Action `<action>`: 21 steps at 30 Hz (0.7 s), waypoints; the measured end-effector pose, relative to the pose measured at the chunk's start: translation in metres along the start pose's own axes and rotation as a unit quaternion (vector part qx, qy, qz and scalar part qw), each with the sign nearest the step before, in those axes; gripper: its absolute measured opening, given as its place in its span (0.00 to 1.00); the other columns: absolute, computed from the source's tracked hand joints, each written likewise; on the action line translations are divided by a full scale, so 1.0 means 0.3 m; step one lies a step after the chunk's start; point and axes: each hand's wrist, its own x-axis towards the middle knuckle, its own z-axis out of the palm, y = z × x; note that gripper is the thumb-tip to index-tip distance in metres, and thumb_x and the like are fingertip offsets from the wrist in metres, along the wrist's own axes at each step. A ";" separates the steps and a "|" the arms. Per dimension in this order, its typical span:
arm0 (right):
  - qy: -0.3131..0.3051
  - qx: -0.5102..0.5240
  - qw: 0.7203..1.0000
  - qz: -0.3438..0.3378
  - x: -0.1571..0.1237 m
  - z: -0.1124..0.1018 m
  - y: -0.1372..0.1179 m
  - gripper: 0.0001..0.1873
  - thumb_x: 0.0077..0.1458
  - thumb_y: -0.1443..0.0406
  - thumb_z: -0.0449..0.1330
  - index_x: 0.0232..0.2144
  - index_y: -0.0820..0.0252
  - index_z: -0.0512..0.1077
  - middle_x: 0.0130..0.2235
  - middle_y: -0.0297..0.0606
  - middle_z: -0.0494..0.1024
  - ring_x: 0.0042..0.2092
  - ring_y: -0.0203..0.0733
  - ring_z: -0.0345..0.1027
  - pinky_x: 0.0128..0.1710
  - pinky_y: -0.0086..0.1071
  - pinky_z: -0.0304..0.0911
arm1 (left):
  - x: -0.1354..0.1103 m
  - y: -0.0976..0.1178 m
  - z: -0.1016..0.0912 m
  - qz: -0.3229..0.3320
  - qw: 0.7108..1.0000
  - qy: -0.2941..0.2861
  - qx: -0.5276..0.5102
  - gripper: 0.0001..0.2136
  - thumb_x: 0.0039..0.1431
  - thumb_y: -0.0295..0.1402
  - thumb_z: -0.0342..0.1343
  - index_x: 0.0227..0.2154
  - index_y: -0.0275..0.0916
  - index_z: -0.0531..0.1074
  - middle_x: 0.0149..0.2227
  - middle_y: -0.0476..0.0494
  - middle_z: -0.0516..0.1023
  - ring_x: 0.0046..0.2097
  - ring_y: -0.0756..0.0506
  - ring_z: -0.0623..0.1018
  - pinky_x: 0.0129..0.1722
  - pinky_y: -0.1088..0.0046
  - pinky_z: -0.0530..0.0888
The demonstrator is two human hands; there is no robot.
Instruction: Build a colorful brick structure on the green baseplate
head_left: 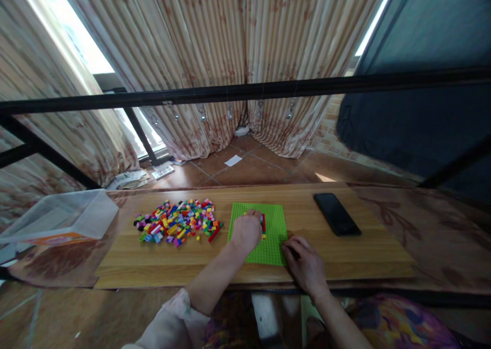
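Note:
A green studded baseplate lies on the wooden board. My left hand is over its middle, back of the hand up and fingers closed and pointing down. What the fingertips press or hold is hidden beneath the hand. Just right of them, some joined toy bricks, red with bits of yellow and blue, show on the plate. My right hand rests at the plate's right edge, its fingers curled and the fingertips gripping that edge.
To the left lies a spread pile of small coloured bricks. Beyond it stands a clear plastic bin. A black phone lies on the right of the wooden board. A dark metal rail runs across behind the board.

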 end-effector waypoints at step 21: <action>0.010 0.005 1.000 -0.003 0.003 -0.006 -0.011 0.12 0.60 0.59 0.52 0.33 0.55 0.74 0.37 0.39 0.74 0.37 0.41 0.70 0.37 0.33 0.65 | 0.019 0.004 0.012 0.028 0.999 -0.019 0.014 0.12 0.57 0.20 0.46 0.40 0.33 0.72 0.37 0.38 0.76 0.39 0.45 0.78 0.39 0.71 0.73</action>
